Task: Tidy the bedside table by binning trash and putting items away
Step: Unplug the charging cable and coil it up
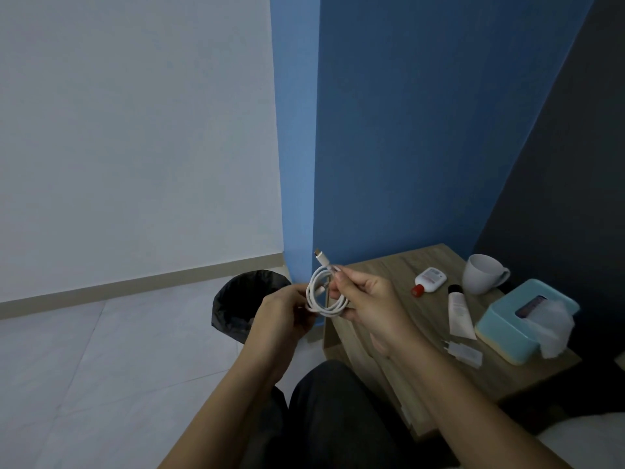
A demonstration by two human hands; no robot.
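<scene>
Cable work first: our white cable (326,297) is wound into a small, loose coil and held in the air in front of us, above the floor and just off the near left corner of the surface (389,269). Its connector (319,254) sticks up free above the loops.

Both hands are closed on it. Our right hand (367,299) pinches the strand just below the connector, with the rest of the coil running under its fingers. Our left hand (282,316) curls round the coil's left side, though its fingertips are partly hidden.

We judge the cable light, limp and springy. The loops will want to open if we let one side go, so the best hold is across the whole bundle where the turns overlap, not on a single strand or the plug end. It is not fragile, but the joint at the connector should not be bent hard.

Behind our left hand stands a black-lined bin (236,299) on the floor. On the surface lie a white charger plug (464,354), a white tube (459,314) and a small red-capped bottle (429,280). A white mug (481,274) and a teal tissue box (507,328) are there too.
</scene>
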